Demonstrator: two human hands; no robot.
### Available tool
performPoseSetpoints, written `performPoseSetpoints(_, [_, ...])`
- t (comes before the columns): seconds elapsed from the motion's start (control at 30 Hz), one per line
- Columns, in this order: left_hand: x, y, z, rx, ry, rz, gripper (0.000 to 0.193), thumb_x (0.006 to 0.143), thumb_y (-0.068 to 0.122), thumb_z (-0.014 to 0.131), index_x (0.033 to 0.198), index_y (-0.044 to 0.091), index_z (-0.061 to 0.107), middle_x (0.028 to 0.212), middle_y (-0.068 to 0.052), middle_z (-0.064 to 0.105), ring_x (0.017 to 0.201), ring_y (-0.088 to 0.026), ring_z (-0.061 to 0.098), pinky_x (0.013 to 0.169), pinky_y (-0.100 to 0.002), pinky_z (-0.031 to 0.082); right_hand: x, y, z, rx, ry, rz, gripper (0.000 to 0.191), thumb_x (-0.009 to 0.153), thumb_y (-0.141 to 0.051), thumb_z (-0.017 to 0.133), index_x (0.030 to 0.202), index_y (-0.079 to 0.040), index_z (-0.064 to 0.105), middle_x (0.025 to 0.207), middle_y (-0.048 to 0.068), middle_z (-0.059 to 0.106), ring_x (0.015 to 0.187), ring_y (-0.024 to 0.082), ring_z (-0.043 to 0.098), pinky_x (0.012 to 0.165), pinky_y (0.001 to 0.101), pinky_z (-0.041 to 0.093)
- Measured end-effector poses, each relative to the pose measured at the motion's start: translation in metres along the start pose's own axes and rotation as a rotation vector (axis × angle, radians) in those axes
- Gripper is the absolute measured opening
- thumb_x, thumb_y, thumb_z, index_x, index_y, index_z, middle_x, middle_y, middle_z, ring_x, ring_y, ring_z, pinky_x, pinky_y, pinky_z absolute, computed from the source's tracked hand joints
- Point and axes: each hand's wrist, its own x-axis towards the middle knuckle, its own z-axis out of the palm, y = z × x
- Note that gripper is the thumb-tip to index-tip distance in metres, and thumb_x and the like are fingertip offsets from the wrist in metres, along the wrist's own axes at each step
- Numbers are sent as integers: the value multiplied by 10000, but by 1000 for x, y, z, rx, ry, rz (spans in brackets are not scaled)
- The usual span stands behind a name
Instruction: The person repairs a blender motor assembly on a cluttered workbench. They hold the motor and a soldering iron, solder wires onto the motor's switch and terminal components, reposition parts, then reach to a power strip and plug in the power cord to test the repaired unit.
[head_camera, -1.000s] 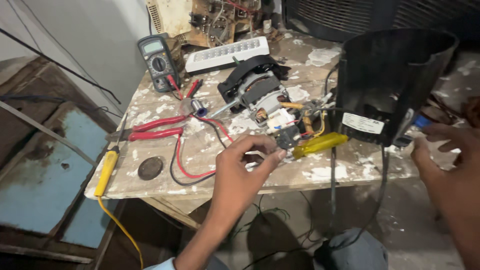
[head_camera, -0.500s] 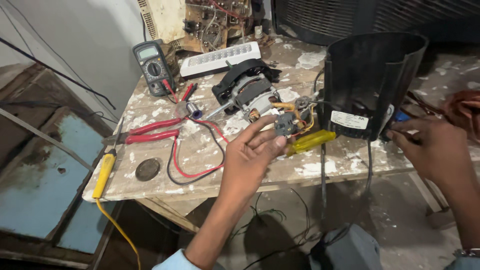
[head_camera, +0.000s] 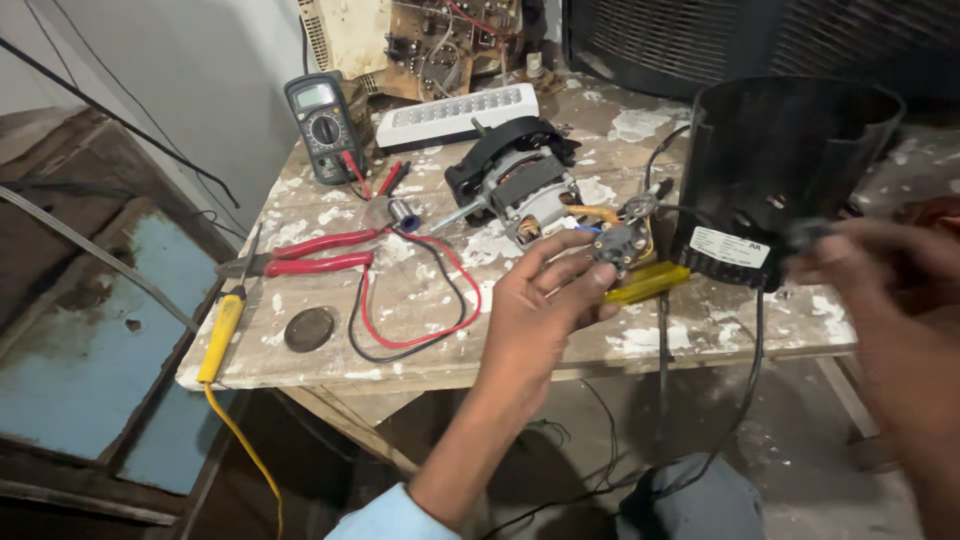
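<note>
My left hand (head_camera: 535, 310) reaches up from below and pinches a small grey switch part (head_camera: 615, 245) between thumb and fingers. Wires run from the part to the electric motor (head_camera: 520, 180) lying just behind it. A yellow screwdriver handle (head_camera: 650, 283) lies under my fingers. My right hand (head_camera: 880, 280) is blurred at the right edge, in front of the black plastic housing (head_camera: 780, 160). Something small and dark shows at its fingertips, but the grip is unclear.
On the paint-stained wooden table (head_camera: 330, 370) lie red-handled pliers (head_camera: 315, 255), a multimeter (head_camera: 320, 125) with red and black leads (head_camera: 420, 300), a white lamp bar (head_camera: 460, 115), a dark round disc (head_camera: 308, 328) and a yellow-handled tool (head_camera: 222, 335) at the left edge. An old circuit board (head_camera: 440, 30) stands behind.
My left hand keeps hold of the switch part beside the motor. My right hand has risen from the table's right edge to the front of the black housing.
</note>
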Motion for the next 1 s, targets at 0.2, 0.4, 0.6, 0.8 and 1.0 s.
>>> performPoseSetpoints(0.2, [5,-6,16,14,67,56,560,850,52,771,1338,23,497,1264,-155,659,1024,-169,688,795,-303,625,-30,-84,30,69,-109,-235,230,919,-24,743,1143,20,722,1088,133,738,952,154,731,805,259,607])
performPoseSetpoints(0.4, [5,-8,12,80,-68,178,578,864,-41,677,1426,-24,543,1269,-137,667,927,-127,704,761,-272,609,-30,-110,46,-18,-38,-491,244,874,29,764,1109,69,711,1112,184,713,970,211,725,858,287,613])
performPoseSetpoints(0.6, [2,-12,13,181,-51,278,481,869,-73,710,1347,-42,665,1073,-66,720,891,-56,652,757,-203,540,-32,-110,46,-160,-6,-605,270,830,54,813,1077,78,706,1112,207,709,957,239,728,820,306,621])
performPoseSetpoints(0.8, [1,-15,26,188,9,317,484,839,-87,720,1318,-40,679,1054,-78,738,867,-68,675,747,-222,570,-41,-98,43,9,-67,-408,239,885,37,774,1102,63,675,1191,154,667,1034,189,706,904,276,607])
performPoseSetpoints(1.0, [-4,-11,31,201,6,338,480,856,-46,756,1327,-4,676,1063,-92,760,904,-79,714,772,-220,587,-46,-88,39,-6,-55,-173,265,916,-37,762,1137,59,653,1080,132,671,953,137,677,833,237,547])
